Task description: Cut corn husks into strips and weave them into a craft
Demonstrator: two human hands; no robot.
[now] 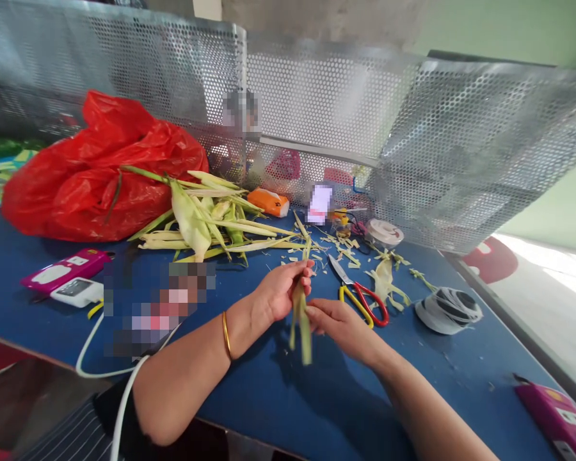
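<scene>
My left hand (pixel 287 289), with a gold bangle at its wrist, is closed around narrow pale yellow-green leaf strips (pixel 303 333). The strips stick up past the fingers and hang down below the palm. Just to the right, my right hand (pixel 333 323) pinches the lower part of the same strips; its fingertips are partly hidden. Scissors (pixel 351 285) with one yellow and one red handle lie on the blue table (pixel 264 397) beyond my right hand. Behind my left hand is a heap of pale green leaves (pixel 192 221). Small leaf scraps (pixel 348 246) are scattered behind the scissors.
A red plastic bag (pixel 110 173) stands back left, near an orange packet (pixel 269 202). A phone (pixel 319 203) leans by the perforated metal screen (pixel 312 89). A string spool (pixel 448 312) and white roll (pixel 384 232) are right. A white cable (pixel 96 371) runs by my left arm.
</scene>
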